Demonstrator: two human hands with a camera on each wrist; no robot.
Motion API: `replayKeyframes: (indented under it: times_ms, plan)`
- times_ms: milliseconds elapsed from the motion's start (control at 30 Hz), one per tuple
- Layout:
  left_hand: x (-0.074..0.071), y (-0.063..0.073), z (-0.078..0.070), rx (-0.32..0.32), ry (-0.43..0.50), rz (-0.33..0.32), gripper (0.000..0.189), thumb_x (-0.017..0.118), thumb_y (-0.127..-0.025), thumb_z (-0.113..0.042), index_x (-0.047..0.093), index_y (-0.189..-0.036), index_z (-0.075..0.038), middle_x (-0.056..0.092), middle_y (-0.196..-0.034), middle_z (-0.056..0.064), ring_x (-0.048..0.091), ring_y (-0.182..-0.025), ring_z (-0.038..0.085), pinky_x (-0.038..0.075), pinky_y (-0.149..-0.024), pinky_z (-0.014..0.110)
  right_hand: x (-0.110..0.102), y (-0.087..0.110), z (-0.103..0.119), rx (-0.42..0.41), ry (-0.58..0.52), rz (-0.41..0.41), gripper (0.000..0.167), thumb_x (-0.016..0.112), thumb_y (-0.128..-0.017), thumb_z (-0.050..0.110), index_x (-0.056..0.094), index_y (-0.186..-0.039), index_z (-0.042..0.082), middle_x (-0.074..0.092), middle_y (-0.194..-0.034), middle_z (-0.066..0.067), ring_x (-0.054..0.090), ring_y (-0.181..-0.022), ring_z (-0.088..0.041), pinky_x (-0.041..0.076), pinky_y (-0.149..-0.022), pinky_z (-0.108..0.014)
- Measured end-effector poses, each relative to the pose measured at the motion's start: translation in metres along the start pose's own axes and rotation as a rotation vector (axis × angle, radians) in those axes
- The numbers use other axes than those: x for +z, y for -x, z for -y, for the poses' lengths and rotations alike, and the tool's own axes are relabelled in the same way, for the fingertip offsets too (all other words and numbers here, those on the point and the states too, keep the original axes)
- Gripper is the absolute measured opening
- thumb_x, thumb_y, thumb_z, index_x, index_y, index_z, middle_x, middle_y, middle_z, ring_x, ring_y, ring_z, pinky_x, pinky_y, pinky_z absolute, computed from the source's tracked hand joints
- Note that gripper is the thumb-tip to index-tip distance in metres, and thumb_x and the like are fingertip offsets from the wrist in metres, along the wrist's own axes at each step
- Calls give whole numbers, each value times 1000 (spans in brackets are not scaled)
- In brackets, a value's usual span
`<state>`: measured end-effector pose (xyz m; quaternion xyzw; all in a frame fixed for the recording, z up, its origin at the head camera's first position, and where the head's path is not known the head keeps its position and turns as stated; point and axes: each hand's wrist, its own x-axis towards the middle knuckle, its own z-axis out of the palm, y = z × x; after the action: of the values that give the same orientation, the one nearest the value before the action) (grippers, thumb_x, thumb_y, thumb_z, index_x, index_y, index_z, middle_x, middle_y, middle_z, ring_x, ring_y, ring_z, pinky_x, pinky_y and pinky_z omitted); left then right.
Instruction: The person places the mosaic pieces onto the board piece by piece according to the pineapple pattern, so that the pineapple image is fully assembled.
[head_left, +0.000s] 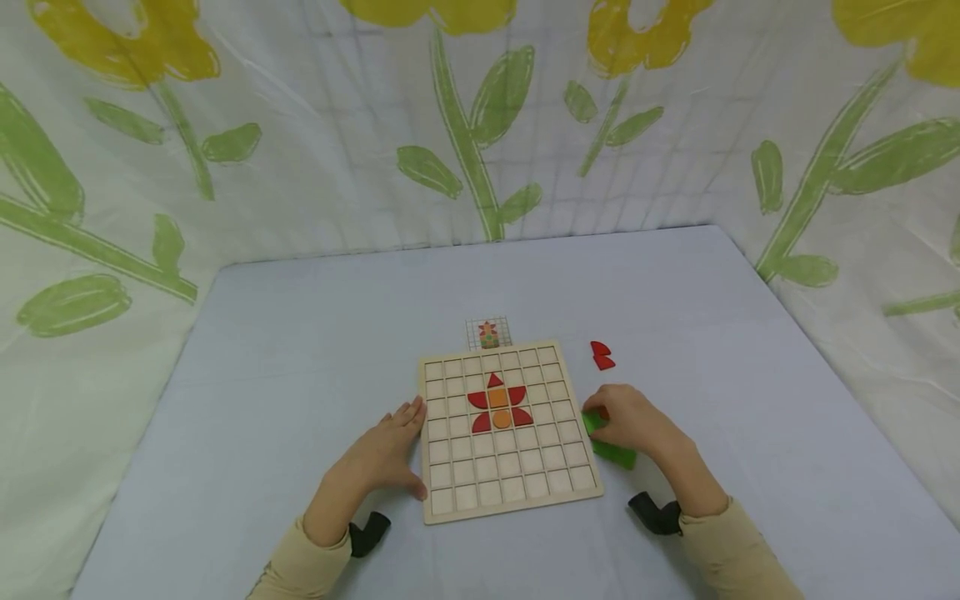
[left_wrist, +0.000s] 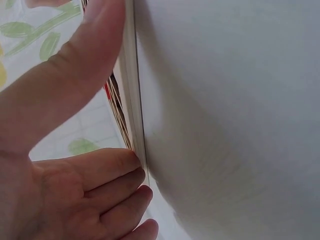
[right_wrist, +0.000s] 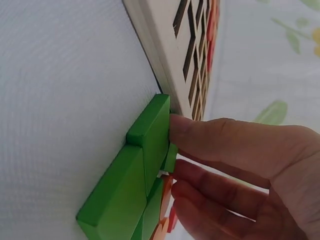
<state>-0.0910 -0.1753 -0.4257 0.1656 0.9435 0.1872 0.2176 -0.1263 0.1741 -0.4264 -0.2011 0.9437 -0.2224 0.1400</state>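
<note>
A square wooden grid board [head_left: 513,433] lies on the table. In its middle sit an orange square [head_left: 497,397], an orange circle [head_left: 502,419], a red triangle [head_left: 495,380] and several red quarter-circles [head_left: 517,395]. My left hand [head_left: 392,450] rests against the board's left edge, thumb and fingers spread. At the right edge, my right hand [head_left: 628,417] pinches a green block [right_wrist: 154,125] among other green blocks [right_wrist: 112,192]. Orange pieces [right_wrist: 165,197] show beside its curled fingertips in the right wrist view, partly hidden.
A small pattern card [head_left: 488,333] lies behind the board's far edge. Two loose red quarter-circles [head_left: 602,355] lie on the table [head_left: 315,333] to the right. A curtain with painted flowers [head_left: 360,167] hangs behind the table.
</note>
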Motion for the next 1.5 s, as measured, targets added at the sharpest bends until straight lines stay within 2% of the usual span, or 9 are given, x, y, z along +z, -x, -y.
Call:
replayKeyframes:
  times_ms: [167, 500, 733, 967, 1233, 1367, 1500]
  plan:
    - [0, 0, 0, -2, 5, -2, 117, 94, -57, -26, 29, -145, 15, 25, -154, 28, 24, -141, 43, 23, -115, 53, 0, 0, 1, 8, 6, -5, 26, 78, -75, -1, 73, -100, -4, 69, -94, -7, 56, -81, -18, 52, -71, -31]
    - [0, -1, 0, 15, -4, -7, 116, 94, -56, -24, 29, -143, 17, 25, -153, 30, 25, -141, 44, 23, -115, 52, 1, 2, -2, 20, 18, -38, 25, 80, -73, -2, 74, -98, -2, 69, -88, -4, 54, -75, -14, 49, -65, -27]
    - [0, -1, -1, 22, -2, -10, 116, 94, -56, -24, 29, -143, 18, 25, -152, 31, 25, -141, 45, 23, -115, 53, 2, 2, -4, -15, 27, -129, 22, 79, -75, 0, 74, -96, -3, 66, -86, -4, 54, -73, -16, 50, -63, -27]
    - [0, -1, -1, 12, -3, -7, 116, 94, -56, -24, 29, -143, 17, 25, -153, 30, 25, -141, 44, 23, -115, 52, 3, 4, -1, -52, 49, -205, 27, 82, -75, 6, 73, -98, -3, 66, -93, -8, 60, -80, -20, 56, -71, -34]
    - [0, -1, -1, 16, -9, -6, 116, 94, -56, -24, 30, -143, 18, 25, -152, 31, 25, -140, 45, 23, -115, 53, 8, 2, 8, -89, 10, -179, 26, 81, -76, 4, 73, -99, -4, 66, -94, -8, 60, -78, -19, 54, -66, -28]
    - [-1, 0, -2, 11, -7, -4, 115, 94, -56, -24, 30, -143, 18, 25, -152, 31, 25, -140, 45, 23, -115, 53, 12, 1, 15, -115, -18, -179, 27, 82, -76, 6, 74, -99, -3, 67, -95, -7, 63, -84, -21, 56, -69, -29]
    - [0, 0, -2, 3, -9, -1, 115, 94, -57, -23, 29, -143, 17, 25, -153, 30, 25, -141, 44, 22, -116, 52, 15, -2, 23, -135, -19, -160, 27, 83, -76, 9, 74, -99, -1, 67, -94, -4, 62, -82, -18, 54, -67, -24]
